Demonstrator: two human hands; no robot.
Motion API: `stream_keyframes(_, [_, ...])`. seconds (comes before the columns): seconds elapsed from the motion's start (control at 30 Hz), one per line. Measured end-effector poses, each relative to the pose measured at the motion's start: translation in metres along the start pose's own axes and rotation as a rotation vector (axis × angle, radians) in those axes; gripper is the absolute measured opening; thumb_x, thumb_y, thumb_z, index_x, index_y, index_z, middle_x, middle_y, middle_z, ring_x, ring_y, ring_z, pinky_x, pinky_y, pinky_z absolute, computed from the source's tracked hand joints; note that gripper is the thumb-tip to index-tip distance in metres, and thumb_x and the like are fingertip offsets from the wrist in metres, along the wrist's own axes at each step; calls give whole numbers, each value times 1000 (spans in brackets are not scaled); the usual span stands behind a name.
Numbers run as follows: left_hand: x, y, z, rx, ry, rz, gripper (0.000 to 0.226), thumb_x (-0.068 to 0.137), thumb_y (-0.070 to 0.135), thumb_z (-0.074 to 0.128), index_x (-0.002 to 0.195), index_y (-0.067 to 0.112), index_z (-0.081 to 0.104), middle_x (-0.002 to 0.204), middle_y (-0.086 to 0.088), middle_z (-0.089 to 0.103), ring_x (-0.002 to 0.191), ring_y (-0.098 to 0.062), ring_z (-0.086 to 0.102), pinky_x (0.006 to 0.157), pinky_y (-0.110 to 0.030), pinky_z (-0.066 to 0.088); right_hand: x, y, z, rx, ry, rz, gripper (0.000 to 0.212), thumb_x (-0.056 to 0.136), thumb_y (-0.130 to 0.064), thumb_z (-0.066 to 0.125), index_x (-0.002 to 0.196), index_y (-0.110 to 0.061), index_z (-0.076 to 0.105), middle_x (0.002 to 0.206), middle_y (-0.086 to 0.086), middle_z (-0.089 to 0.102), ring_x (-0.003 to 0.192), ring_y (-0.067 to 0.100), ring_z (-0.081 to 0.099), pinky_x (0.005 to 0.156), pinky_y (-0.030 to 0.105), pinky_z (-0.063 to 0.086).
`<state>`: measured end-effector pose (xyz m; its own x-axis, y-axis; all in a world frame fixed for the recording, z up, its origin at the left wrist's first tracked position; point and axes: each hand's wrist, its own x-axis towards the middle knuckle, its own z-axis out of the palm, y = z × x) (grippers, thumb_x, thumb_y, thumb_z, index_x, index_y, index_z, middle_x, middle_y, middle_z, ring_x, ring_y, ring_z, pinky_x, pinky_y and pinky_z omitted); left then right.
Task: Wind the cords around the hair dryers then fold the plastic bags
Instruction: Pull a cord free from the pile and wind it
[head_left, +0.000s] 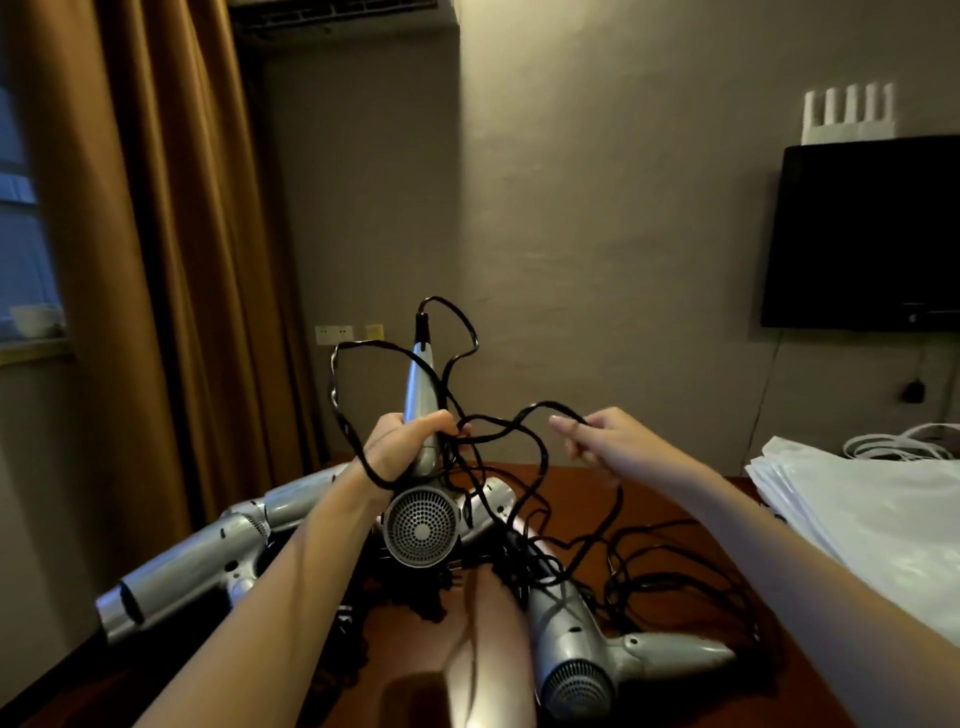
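My left hand (402, 447) grips the handle of a silver hair dryer (422, 525), held upside down above the table with its grille facing me and the handle pointing up. Its black cord (457, 332) loops loosely above and around my left wrist. My right hand (602, 434) pinches a stretch of that cord to the right of the dryer. Several other silver hair dryers lie on the brown table (649, 499), one (597, 654) near the front and others (208, 561) at the left, with tangled cords (675, 571). A stack of white plastic bags (862, 514) lies at the right.
Brown curtains (171, 234) hang at the left beside a window. A dark television (867, 234) is mounted on the wall at the right, with white cables (904, 447) below it behind the bags. A shiny pale object (493, 649) lies at the front centre.
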<state>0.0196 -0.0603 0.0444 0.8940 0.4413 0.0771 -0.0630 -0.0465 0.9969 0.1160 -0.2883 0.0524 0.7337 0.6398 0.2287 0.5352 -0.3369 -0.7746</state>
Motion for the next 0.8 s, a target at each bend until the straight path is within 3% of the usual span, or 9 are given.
stream_keyframes(0.13, [1,5,10,-99,95,19,17,83,8,68,97,-1,71,82,-10,71,54,-11,65,46,-17,50,-10,-2,-38,103,107,-40,15,86,-23,70,78,-10,65,64,3,51,58,15,48,54,26,42])
stream_keyframes(0.27, [6,18,16,-160,172,55,32,76,12,76,103,-3,66,80,-15,69,47,-14,64,41,-20,48,-20,10,-53,-213,293,43,61,78,-58,66,64,2,64,54,8,52,51,16,51,57,30,46])
stream_keyframes(0.3, [6,22,17,-170,181,57,33,76,14,76,102,-2,66,78,-14,69,45,-14,63,40,-20,47,-22,13,-55,-168,298,83,64,76,-60,68,59,1,58,52,8,46,50,17,48,57,31,46])
stream_keyframes(0.37, [7,29,20,-152,176,61,33,75,18,76,100,0,66,76,-12,70,46,-12,64,40,-20,47,-24,17,-58,60,254,99,47,77,-47,74,64,-9,48,56,5,32,50,17,36,52,31,39])
stream_keyframes(0.5, [-4,35,32,-36,196,87,23,81,12,75,75,6,54,46,-1,63,34,-6,57,36,-18,47,-24,0,-74,511,332,-54,24,91,-17,62,69,-8,56,60,1,31,42,5,26,40,17,22])
stream_keyframes(0.57, [-5,29,39,4,184,70,24,81,15,76,77,6,54,60,-7,65,37,-8,59,38,-20,50,-26,-12,-85,415,393,-149,26,94,-22,58,73,-10,65,55,-3,38,40,3,28,38,15,22])
stream_keyframes(0.67, [2,17,48,93,161,61,45,75,25,82,101,-4,61,94,-19,68,73,-24,67,69,-36,59,-31,-11,-98,113,509,-275,30,92,-25,63,63,-19,63,48,-10,43,39,2,34,41,14,25])
stream_keyframes(0.73, [3,8,58,184,149,65,48,73,29,84,102,-3,62,90,-17,67,77,-27,64,73,-39,55,-34,3,-101,-85,539,-264,34,91,-25,64,57,-23,61,43,-11,45,40,2,39,44,15,26])
stream_keyframes(0.8, [4,-4,68,305,132,84,46,71,34,85,91,0,62,78,-13,64,71,-25,62,68,-38,52,-39,26,-101,-274,445,-121,38,92,-27,62,55,-24,60,45,-9,49,43,3,42,48,21,30])
